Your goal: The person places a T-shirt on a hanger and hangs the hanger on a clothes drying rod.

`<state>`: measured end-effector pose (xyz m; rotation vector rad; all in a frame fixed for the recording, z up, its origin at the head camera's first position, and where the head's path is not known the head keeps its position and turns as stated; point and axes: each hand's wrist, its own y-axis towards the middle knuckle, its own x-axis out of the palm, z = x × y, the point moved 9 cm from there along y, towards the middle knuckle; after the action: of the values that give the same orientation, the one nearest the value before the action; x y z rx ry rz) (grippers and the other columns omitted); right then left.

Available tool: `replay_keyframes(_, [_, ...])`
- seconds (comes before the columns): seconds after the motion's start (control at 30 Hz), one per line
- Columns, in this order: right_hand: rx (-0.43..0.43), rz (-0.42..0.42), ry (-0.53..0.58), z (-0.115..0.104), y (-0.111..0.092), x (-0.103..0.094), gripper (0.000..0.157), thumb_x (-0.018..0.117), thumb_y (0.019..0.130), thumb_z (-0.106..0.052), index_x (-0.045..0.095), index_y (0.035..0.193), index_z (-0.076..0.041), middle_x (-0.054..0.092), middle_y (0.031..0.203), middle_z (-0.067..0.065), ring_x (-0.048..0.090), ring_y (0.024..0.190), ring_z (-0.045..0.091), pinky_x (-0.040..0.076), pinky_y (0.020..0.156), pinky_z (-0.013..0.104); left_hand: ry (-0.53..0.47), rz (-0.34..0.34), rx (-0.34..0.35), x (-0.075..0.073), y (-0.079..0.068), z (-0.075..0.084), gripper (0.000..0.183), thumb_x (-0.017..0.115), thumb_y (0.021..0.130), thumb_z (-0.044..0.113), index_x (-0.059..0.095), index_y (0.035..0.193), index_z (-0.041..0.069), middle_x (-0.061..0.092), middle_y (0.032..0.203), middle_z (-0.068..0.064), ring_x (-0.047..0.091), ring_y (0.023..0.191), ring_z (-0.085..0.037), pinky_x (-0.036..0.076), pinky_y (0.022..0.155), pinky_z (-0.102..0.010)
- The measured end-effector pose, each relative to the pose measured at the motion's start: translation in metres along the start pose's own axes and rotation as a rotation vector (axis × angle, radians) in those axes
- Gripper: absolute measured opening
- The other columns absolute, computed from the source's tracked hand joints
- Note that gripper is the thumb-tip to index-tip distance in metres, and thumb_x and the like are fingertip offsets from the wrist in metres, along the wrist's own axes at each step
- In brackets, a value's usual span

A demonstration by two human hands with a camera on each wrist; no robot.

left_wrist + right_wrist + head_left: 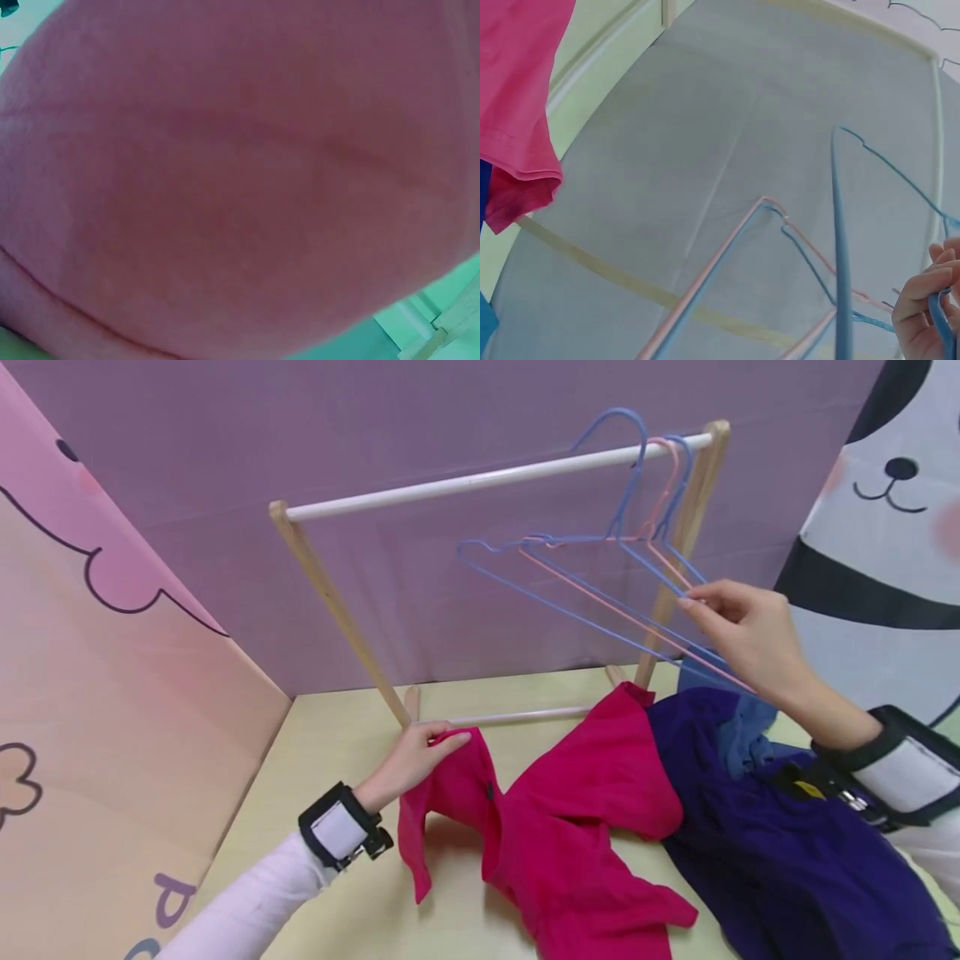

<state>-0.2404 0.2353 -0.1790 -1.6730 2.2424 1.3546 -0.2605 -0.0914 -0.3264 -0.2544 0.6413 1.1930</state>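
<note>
My left hand (416, 756) pinches the edge of a red short-sleeved shirt (570, 827) and lifts that part off the table; the rest lies spread out. With my right hand (750, 631) I pinch the sloping shoulder of the front blue hanger (619, 412), whose hook arches above the white rod (465, 485). Behind it a pink hanger (663, 441) and another blue hanger (687, 452) hang at the rod's right end. The right wrist view shows my right hand (926, 300) around the blue hanger (841, 247). Red cloth (240, 225) fills most of the left wrist view.
A dark blue garment (787, 860) lies on the table at right, partly beneath the red shirt, with lighter blue cloth (746, 739) by it. The rack's wooden posts (337, 610) stand before a purple backdrop (187, 443). A cartoon panel (112, 652) borders the left.
</note>
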Motion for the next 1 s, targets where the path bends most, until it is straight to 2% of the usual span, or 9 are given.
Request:
replay_keyframes(0.17, [0.018, -0.034, 0.019, 0.001, -0.015, -0.006, 0.006, 0.065, 0.08, -0.015, 0.068, 0.085, -0.012, 0.051, 0.055, -0.015, 0.036, 0.046, 0.004, 0.026, 0.041, 0.021, -0.016, -0.008, -0.058, 0.001, 0.001, -0.007, 0.019, 0.06, 0.085, 0.022, 0.067, 0.087, 0.005, 0.054, 0.066, 0.0, 0.047, 0.06, -0.012, 0.039, 0.059, -0.024])
replay_keyframes(0.3, [0.029, -0.112, 0.052, 0.006, -0.03, -0.009, 0.014, 0.065, 0.079, -0.01, 0.068, 0.083, -0.023, 0.053, 0.056, -0.014, 0.038, 0.046, 0.005, 0.028, 0.039, 0.023, -0.014, -0.017, -0.106, 0.001, 0.002, -0.013, 0.021, 0.059, 0.086, 0.023, 0.067, 0.089, 0.004, 0.055, 0.067, 0.0, 0.047, 0.06, -0.012, 0.039, 0.059, -0.024])
replay_keyframes(0.47, [0.071, -0.208, 0.081, 0.014, -0.051, -0.013, 0.012, 0.064, 0.08, -0.005, 0.068, 0.083, -0.015, 0.044, 0.049, -0.006, 0.037, 0.043, 0.009, 0.03, 0.039, 0.025, -0.039, -0.037, -0.161, 0.0, 0.003, -0.02, 0.023, 0.057, 0.087, 0.024, 0.067, 0.087, 0.004, 0.05, 0.062, 0.001, 0.044, 0.057, -0.011, 0.038, 0.058, -0.023])
replay_keyframes(0.57, [0.076, -0.245, 0.042, 0.018, -0.063, -0.018, 0.01, 0.063, 0.08, -0.005, 0.068, 0.084, -0.013, 0.044, 0.049, -0.005, 0.038, 0.043, 0.01, 0.031, 0.04, 0.024, -0.044, -0.049, -0.176, -0.001, 0.002, -0.022, 0.025, 0.056, 0.087, 0.025, 0.068, 0.09, 0.003, 0.047, 0.057, 0.002, 0.042, 0.053, -0.01, 0.036, 0.055, -0.022])
replay_keyframes(0.67, [0.071, -0.28, -0.013, 0.024, -0.076, -0.022, 0.013, 0.064, 0.079, -0.005, 0.068, 0.084, -0.016, 0.051, 0.054, -0.007, 0.04, 0.045, 0.009, 0.03, 0.039, 0.023, -0.042, -0.05, -0.19, -0.002, 0.001, -0.024, 0.025, 0.056, 0.087, 0.024, 0.068, 0.09, 0.002, 0.041, 0.053, 0.003, 0.037, 0.05, -0.01, 0.032, 0.051, -0.021])
replay_keyframes(0.8, [0.074, -0.311, -0.067, 0.032, -0.088, -0.027, 0.014, 0.065, 0.079, -0.006, 0.068, 0.083, -0.018, 0.059, 0.066, -0.017, 0.045, 0.051, 0.006, 0.033, 0.042, 0.019, -0.049, -0.043, -0.191, -0.004, 0.001, -0.023, 0.024, 0.056, 0.088, 0.02, 0.067, 0.092, -0.001, 0.043, 0.058, 0.003, 0.035, 0.053, -0.01, 0.03, 0.05, -0.02])
replay_keyframes(1.0, [0.083, -0.316, -0.089, 0.042, -0.097, -0.033, 0.014, 0.065, 0.078, -0.003, 0.069, 0.082, -0.016, 0.06, 0.073, -0.023, 0.048, 0.054, 0.001, 0.035, 0.045, 0.015, -0.044, -0.04, -0.203, -0.006, 0.0, -0.024, 0.025, 0.057, 0.087, 0.024, 0.067, 0.098, 0.004, 0.054, 0.066, -0.001, 0.044, 0.057, -0.012, 0.036, 0.055, -0.021])
